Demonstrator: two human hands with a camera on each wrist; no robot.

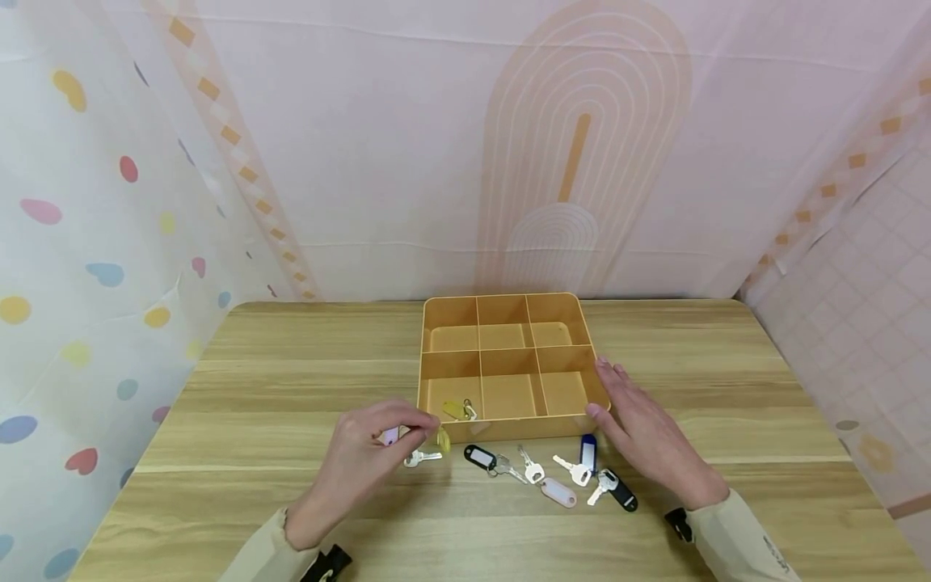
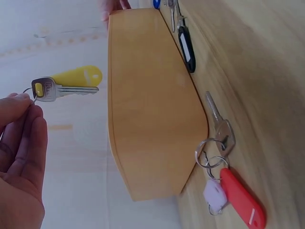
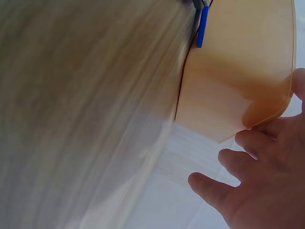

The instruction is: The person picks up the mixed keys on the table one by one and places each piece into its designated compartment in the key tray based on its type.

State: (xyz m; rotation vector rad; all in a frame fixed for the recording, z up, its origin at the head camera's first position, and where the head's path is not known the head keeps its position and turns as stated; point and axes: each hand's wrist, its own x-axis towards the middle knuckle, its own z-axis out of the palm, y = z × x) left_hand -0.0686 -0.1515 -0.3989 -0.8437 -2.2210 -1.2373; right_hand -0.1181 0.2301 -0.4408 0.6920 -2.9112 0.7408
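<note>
Between thumb and fingertips, my left hand (image 1: 364,449) pinches the metal ring of a key (image 2: 71,91) with a yellow key tag (image 2: 78,76). They hang by the front left corner of a tan divided box (image 1: 524,428). Another yellow key tag (image 1: 453,410) lies with its key in the front left compartment. My right hand (image 1: 647,428) rests on the box's front right corner, fairly straight fingers along the side and thumb at the front rim. Below the left hand, a key (image 2: 223,133) with a red tag (image 2: 240,198) lies beside a lilac tag (image 2: 215,195).
Several tagged keys lie on the wooden table (image 1: 305,364) before the box: a black tag (image 1: 480,457), a pale pink tag (image 1: 558,492), a blue tag (image 1: 588,451) and another black tag (image 1: 624,493). A patterned cloth (image 1: 378,162) hangs behind the table.
</note>
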